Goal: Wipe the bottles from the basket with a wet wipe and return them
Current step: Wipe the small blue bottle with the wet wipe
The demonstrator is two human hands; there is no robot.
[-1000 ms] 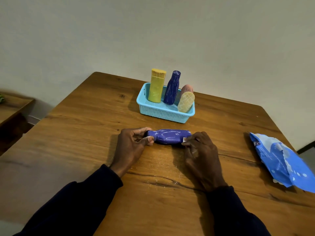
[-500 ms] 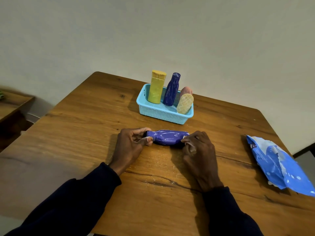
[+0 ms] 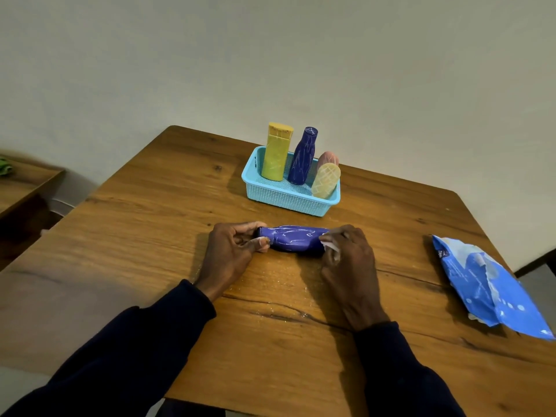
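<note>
Hands at either end of blue bottle (image 3: 293, 242), flat on table (image 3: 150, 236) between them. Pinching cap end with left hand (image 3: 231, 251); clutching wet wipe (image 3: 331, 247) in right hand (image 3: 349, 266), against base end. Just beyond hands: basket (image 3: 288, 201) with yellow bottle (image 3: 276, 152), dark blue bottle (image 3: 302, 158), cream bottle (image 3: 325, 180), pink bottle (image 3: 328, 158). Well right of right hand: wipes pack (image 3: 487, 284).

wet wipe (image 3: 331, 245) mostly under right hand (image 3: 350, 266), pink bottle (image 3: 328, 158) partly hidden

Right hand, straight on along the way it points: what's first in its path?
The purple bottle, lying down: the right hand holds the wet wipe against its end. Beyond it, probably the front wall of the blue basket; depth unclear.
</note>
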